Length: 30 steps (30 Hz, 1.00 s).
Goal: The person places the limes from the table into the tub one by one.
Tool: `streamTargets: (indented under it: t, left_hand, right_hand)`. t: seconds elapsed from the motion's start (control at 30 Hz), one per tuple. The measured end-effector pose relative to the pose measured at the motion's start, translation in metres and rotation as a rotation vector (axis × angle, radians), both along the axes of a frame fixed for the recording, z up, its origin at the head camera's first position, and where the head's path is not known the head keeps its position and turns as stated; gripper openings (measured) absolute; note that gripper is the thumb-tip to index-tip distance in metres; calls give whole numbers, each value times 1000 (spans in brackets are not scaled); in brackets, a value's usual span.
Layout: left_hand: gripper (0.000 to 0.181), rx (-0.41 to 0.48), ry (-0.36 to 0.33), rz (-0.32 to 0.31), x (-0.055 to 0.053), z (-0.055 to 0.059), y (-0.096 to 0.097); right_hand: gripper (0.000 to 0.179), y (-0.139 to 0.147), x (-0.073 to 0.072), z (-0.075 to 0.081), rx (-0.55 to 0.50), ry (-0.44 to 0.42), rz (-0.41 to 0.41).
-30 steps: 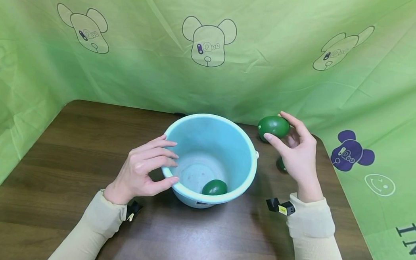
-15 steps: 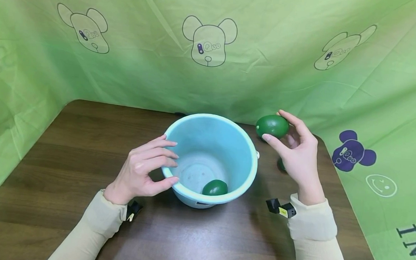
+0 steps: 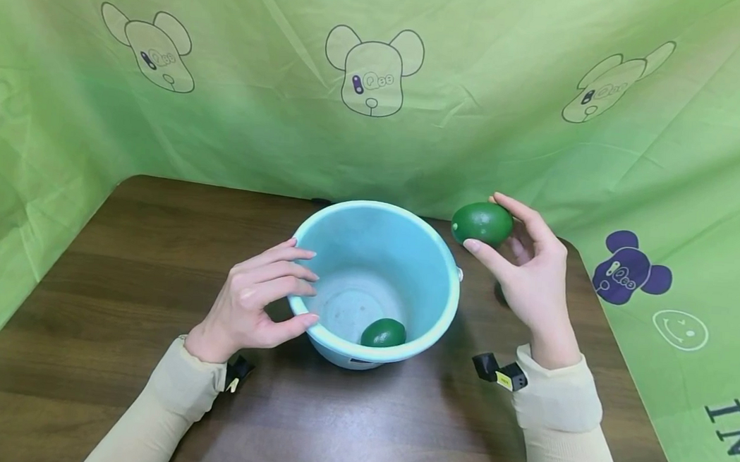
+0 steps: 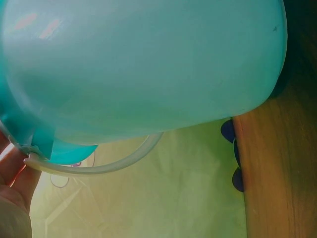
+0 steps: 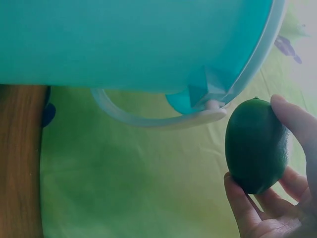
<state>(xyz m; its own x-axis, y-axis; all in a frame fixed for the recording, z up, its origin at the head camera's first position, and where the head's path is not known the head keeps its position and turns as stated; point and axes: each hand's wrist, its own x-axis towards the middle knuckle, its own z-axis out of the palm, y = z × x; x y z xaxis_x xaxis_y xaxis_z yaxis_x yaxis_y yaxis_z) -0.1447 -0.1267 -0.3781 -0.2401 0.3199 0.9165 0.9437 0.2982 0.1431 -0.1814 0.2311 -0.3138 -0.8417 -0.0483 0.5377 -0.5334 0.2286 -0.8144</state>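
Observation:
My right hand (image 3: pixel 529 269) pinches a dark green oval fruit (image 3: pixel 481 223) by its sides, thumb below and fingertips on top in the head view. It hangs in the air just right of a light blue bucket (image 3: pixel 448 299); the right wrist view shows the fruit (image 5: pixel 256 144) close to the rim. My left hand (image 3: pixel 258 295) holds the bucket's left rim, fingers hooked over it and thumb farther forward on the edge. Inside, a similar green fruit (image 3: pixel 383 333) lies on the bottom near the front wall.
Another dark green thing (image 3: pixel 500 294) on the brown wooden table (image 3: pixel 345 427) is mostly hidden behind my right hand. The bucket's pale handle (image 4: pixel 111 166) hangs at its far side. A green printed cloth (image 3: pixel 255 132) rises behind and beside the table.
My right hand has shifted slightly upward in the head view, its held fruit edging left towards the bucket. The left hand stays on the rim.

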Motion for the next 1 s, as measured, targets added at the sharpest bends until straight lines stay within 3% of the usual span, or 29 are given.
streamTargets:
  t: [0.73, 1.0]
  left_hand:
    - [29, 0, -14, 1, 1, 1, 0]
    - [29, 1, -9, 0, 1, 3, 1]
  right_hand:
    - [68, -19, 22, 17, 58, 43, 16]
    - [71, -19, 21, 15, 55, 66, 46]
